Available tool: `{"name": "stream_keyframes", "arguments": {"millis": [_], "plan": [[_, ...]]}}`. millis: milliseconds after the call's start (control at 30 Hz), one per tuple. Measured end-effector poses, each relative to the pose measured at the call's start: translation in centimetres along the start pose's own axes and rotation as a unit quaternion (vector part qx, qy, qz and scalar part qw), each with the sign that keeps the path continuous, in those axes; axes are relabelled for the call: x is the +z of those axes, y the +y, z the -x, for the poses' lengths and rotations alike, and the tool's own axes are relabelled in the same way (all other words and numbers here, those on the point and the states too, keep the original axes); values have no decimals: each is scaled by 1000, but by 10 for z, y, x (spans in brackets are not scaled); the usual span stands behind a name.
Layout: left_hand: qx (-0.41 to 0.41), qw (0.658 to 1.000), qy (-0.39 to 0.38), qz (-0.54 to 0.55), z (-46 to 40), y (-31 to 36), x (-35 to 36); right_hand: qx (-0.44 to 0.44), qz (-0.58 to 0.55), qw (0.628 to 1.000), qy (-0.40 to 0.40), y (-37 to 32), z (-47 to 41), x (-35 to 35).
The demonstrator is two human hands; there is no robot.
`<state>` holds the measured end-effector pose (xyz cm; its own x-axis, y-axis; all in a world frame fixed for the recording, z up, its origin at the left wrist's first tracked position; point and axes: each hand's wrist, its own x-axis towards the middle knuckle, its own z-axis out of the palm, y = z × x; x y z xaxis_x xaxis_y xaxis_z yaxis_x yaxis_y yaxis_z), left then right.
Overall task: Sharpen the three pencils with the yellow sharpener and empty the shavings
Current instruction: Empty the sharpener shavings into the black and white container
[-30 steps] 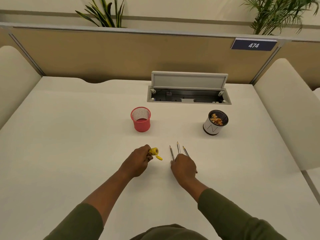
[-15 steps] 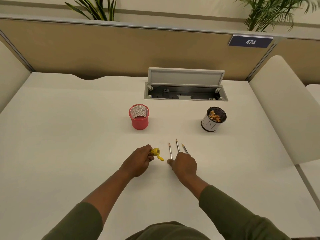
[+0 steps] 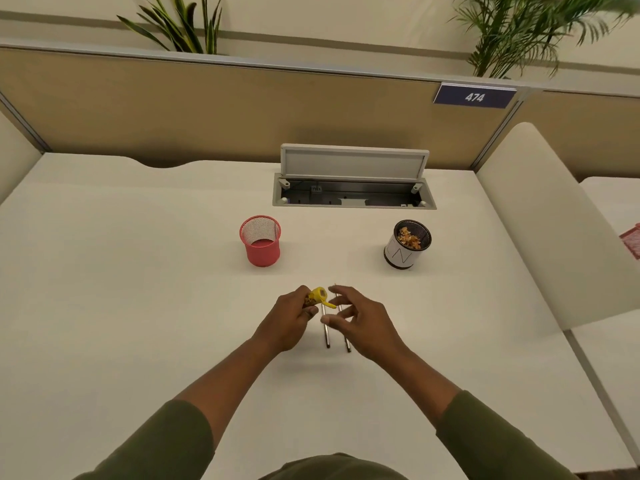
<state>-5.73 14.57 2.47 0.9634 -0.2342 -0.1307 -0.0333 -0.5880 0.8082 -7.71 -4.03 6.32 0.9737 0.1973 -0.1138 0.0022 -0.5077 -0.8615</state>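
Two pencils (image 3: 326, 336) visible side by side on the white desk (image 3: 138, 306) beneath the hands, left hand (image 3: 291, 323) gripping the yellow sharpener (image 3: 317, 297) above them, right hand (image 3: 363, 322) relaxed with fingers spread, holding nothing, shavings cup (image 3: 407, 244) far right, pink mesh cup (image 3: 260, 240) behind

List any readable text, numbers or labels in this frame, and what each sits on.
"474": white digits on the dark blue rectangular sign atop the tan partition.
"N": a thin dark mark on the white wrap of the black mesh cup; it may be a letter.
Yellow plastic sharpener: nothing legible.
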Motion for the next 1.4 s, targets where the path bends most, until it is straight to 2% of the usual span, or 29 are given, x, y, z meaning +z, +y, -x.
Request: {"name": "stream_keyframes", "arguments": {"millis": [167, 400, 633, 733, 933, 1033, 1100, 1300, 1400], "plan": [[31, 999, 20, 25, -12, 26, 12, -37, -46, 997, 54, -7, -11, -25], [82, 996, -8, -23, -26, 55, 24, -51, -35, 996, 66, -6, -27, -59], [75, 997, 25, -22, -54, 93, 39, -34, 19, 997, 66, -7, -48, -103], [70, 997, 29, -23, -73, 108, 45, -19, 90, 995, 42, -8, -60, -125], [49, 994, -10, 96, -112, 137, 48, -14, 154, 988, 26, -4, -89, -166], [10, 981, -36, 190, -133, 149, 48, -6, 167, 986, 24, 0, -104, -189], [-15, 977, -37, 211, -145, 154, 47, -3, 171, 985, 21, 2, -113, -199], [-2, 981, -41, 191, -189, 168, 49, -5, 175, 985, 14, 10, -136, -221], [23, 989, -43, 137, -206, 170, 51, -3, 168, 986, 11, 14, -143, -227]]}}
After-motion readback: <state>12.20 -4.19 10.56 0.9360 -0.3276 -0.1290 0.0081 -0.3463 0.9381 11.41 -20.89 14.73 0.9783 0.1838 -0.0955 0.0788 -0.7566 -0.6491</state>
